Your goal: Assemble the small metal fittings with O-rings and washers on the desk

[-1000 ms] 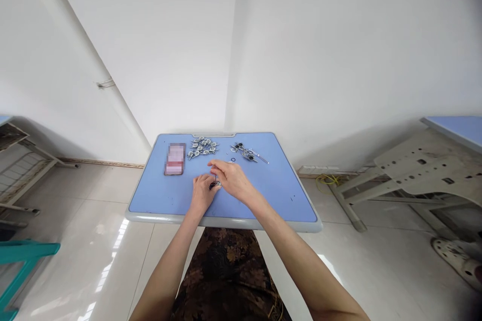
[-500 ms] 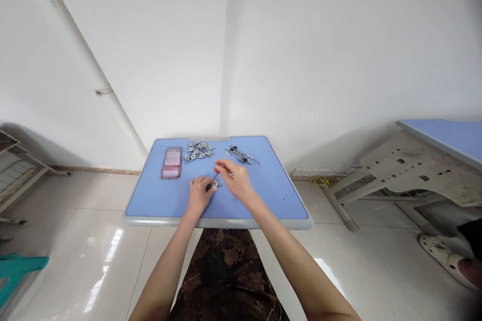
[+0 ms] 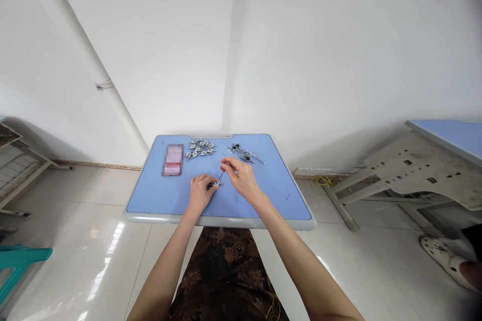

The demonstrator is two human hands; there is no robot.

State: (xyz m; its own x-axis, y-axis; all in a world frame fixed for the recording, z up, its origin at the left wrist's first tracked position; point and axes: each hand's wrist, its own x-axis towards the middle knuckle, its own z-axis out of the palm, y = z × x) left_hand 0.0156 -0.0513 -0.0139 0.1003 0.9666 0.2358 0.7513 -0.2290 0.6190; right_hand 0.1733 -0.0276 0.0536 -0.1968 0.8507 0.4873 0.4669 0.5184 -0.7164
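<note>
My left hand (image 3: 201,192) rests on the blue desk (image 3: 158,198), its fingers closed around a small silvery metal part (image 3: 215,183) held against the top. My right hand (image 3: 241,176) pinches the red handle of a thin screwdriver (image 3: 221,176). The shaft slants down to the left, and its tip meets the metal part by my left fingertips. Much of that part is hidden by my left fingers. A pile of similar silvery parts (image 3: 201,148) lies toward the desk's far edge, and a few with dark round pieces (image 3: 241,152) lie farther right.
A phone (image 3: 173,159) with a blurred screen lies at the left of the desk. Beside the dark-ended parts is a thin rod-like thing (image 3: 257,159). A second desk (image 3: 433,160) stands at right, near a person's clog (image 3: 444,261). A teal stool (image 3: 22,261) is at lower left.
My right hand has shifted slightly right, and the screwdriver now leans the other way, its handle to the right of its tip. My left hand keeps its hold on the metal part.
</note>
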